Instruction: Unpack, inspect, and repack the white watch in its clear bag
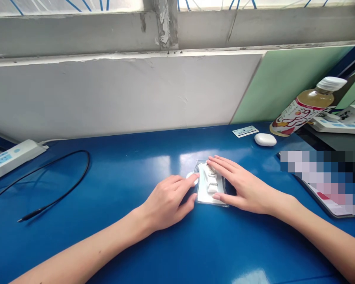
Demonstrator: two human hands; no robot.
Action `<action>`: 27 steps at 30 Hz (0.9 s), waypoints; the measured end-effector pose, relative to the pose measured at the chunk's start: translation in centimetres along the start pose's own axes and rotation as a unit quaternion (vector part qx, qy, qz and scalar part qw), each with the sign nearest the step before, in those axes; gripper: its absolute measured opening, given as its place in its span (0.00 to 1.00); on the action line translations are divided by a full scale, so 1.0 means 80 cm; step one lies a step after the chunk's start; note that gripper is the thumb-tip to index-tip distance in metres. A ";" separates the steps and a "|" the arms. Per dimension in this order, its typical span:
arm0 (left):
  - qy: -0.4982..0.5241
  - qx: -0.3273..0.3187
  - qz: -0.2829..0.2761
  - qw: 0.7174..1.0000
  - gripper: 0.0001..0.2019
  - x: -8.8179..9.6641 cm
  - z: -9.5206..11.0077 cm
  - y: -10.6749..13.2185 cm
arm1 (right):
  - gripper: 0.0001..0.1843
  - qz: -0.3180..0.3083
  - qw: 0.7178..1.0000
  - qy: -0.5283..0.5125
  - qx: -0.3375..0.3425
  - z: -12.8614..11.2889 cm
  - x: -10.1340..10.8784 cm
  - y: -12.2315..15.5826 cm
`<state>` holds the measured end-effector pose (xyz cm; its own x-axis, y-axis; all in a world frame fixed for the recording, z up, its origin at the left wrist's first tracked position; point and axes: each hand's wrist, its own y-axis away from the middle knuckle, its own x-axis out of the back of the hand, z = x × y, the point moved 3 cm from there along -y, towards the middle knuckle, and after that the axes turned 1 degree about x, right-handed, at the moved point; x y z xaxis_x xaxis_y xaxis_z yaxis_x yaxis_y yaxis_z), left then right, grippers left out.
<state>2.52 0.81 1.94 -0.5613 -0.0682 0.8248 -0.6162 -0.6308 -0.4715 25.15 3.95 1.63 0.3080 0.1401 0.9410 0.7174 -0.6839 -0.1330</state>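
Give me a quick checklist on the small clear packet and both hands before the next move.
1. Clear packet lying flat on the blue table: ok.
2. Left hand at the packet's left edge, fingertips touching it: ok.
3. Right hand laid over the packet's right side, fingers flat: ok.
4. White parts inside the packet all in place: cannot tell.
5. White earbud case and bottle well apart from the hands: ok.
6. Black cable away from the packet: ok.
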 end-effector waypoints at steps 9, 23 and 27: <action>0.014 -0.016 0.039 0.999 0.17 0.007 0.001 -0.001 | 0.52 -0.011 1.000 0.009 0.022 0.017 0.018 0.005; -0.019 0.090 -0.123 0.988 0.41 -0.004 -0.006 -0.003 | 0.53 -0.023 1.000 -0.010 0.019 0.006 0.009 0.007; -0.010 0.104 -0.120 0.987 0.41 -0.003 -0.004 -0.005 | 0.57 -0.047 0.999 0.000 0.011 0.016 0.013 0.011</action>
<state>2.73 1.30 1.79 -0.4008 0.0885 0.9119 -0.6026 -0.7752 -0.1896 26.91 4.38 2.11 0.2393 0.2028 0.9495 0.7564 -0.6520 -0.0514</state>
